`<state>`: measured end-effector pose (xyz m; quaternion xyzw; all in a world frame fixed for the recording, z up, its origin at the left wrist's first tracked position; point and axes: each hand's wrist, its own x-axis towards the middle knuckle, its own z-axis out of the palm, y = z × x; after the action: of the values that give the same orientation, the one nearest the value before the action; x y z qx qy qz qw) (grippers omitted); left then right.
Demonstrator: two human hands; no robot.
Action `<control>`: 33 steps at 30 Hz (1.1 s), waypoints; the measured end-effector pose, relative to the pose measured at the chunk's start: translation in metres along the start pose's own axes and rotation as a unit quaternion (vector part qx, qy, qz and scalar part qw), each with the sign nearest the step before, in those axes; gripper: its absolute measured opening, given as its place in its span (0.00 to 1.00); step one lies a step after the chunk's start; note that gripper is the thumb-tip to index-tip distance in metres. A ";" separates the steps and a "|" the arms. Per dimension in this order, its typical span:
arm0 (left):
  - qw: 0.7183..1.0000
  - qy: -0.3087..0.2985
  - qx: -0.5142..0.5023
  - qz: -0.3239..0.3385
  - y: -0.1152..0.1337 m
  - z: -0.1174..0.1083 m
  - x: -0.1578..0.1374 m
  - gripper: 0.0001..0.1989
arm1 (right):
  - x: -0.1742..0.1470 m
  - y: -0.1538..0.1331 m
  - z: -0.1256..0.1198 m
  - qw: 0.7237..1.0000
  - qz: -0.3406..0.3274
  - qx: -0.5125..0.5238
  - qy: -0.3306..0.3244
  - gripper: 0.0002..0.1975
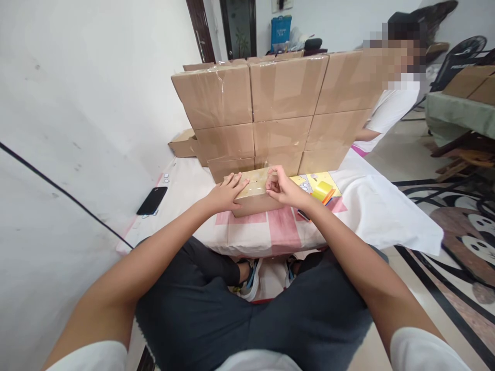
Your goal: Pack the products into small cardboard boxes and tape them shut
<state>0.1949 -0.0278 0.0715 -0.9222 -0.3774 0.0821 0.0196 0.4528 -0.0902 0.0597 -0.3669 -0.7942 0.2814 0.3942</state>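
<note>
A small cardboard box with clear tape across its top lies on the cloth-covered table, in front of a stack of boxes. My left hand rests flat with fingers spread on the box's left end. At the box's right end is my right hand, its fingers curled together in a pinch near the tape. What sits between those fingertips, if anything, is too small to make out. Just right of this hand lie a roll of yellow tape and several pens or tools, partly hidden by my forearm.
Taped cardboard boxes form a tall wall behind the small box. A black phone lies at the table's left, near the white wall. Another person is behind the stack at right. A yellow printed sheet lies beside the box.
</note>
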 end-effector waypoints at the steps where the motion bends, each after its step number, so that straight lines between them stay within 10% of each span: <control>1: 1.000 0.001 0.001 0.000 0.000 0.000 -0.001 0.50 | 0.000 0.001 -0.001 1.000 -0.003 -0.009 0.003 0.24; 24: 0.999 0.034 0.023 -0.016 0.006 0.001 -0.005 0.50 | -0.002 0.012 -0.002 0.999 -0.022 -0.024 0.027 0.23; 33: 0.971 0.225 -0.070 -0.032 0.043 -0.001 0.000 0.36 | -0.005 0.012 -0.003 0.997 -0.039 -0.045 0.040 0.23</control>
<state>0.2245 -0.0581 0.0683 -0.9035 -0.3974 -0.1549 0.0419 0.4619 -0.0869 0.0500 -0.3638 -0.8034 0.2144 0.4197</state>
